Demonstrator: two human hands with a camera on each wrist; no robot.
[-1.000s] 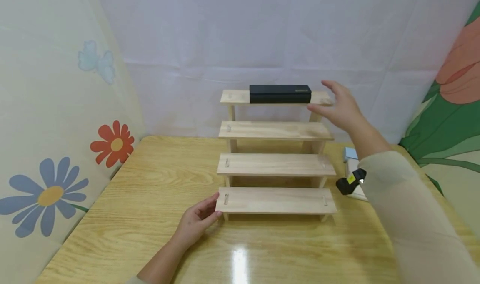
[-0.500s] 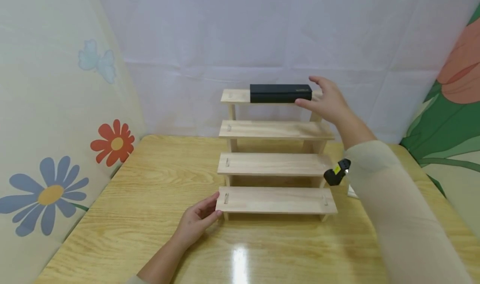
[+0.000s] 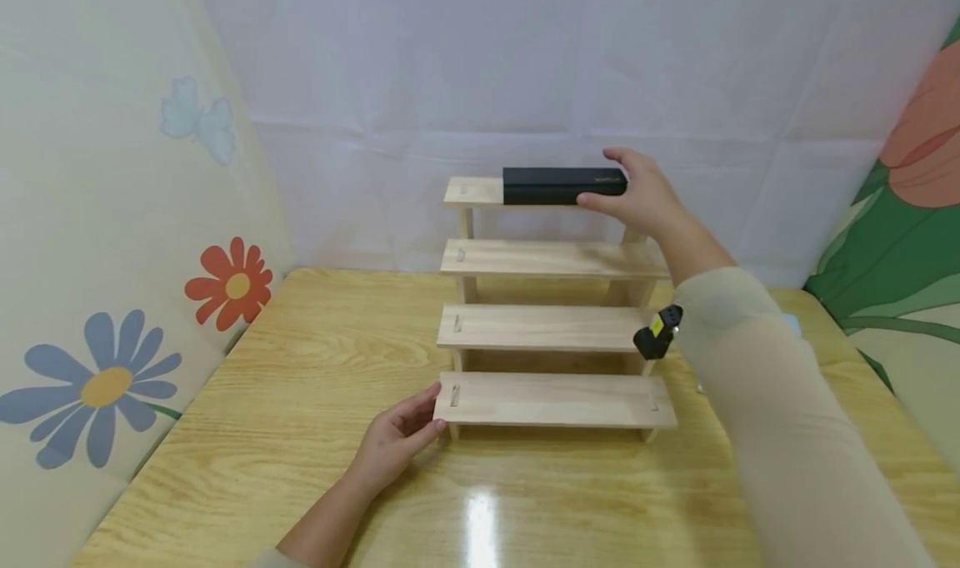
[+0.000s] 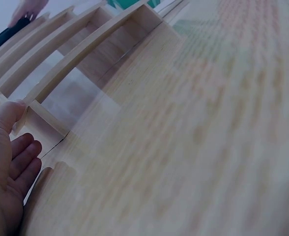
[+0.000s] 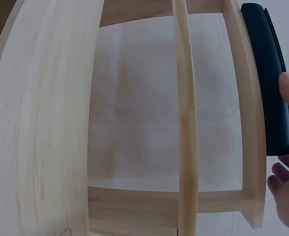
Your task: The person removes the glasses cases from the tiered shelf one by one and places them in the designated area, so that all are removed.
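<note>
A stepped wooden display stand (image 3: pixel 555 399) with several shelves stands on the table in the head view. On its top shelf lies a long black glasses case (image 3: pixel 543 186) with small lettering near its right end. My right hand (image 3: pixel 637 193) holds that right end, thumb across the front and fingers behind, where the case partly hides them. In the right wrist view the thumb rests against the dark case (image 5: pixel 267 83). My left hand (image 3: pixel 393 443) grips the left end of the bottom shelf between thumb and forefinger; the remaining fingers (image 4: pixel 24 160) stay off the wood.
Behind the right sleeve, a light blue item (image 3: pixel 792 324) and something white show partly on the wood-grain table (image 3: pixel 337 343). A black wrist camera (image 3: pixel 656 334) hangs beside the stand's right side. A white cloth (image 3: pixel 375 67) backs the table; flower-printed panels flank it.
My right hand has moved left from beyond the top shelf's right end and taken hold of the glasses case. The left hand keeps its place at the bottom shelf.
</note>
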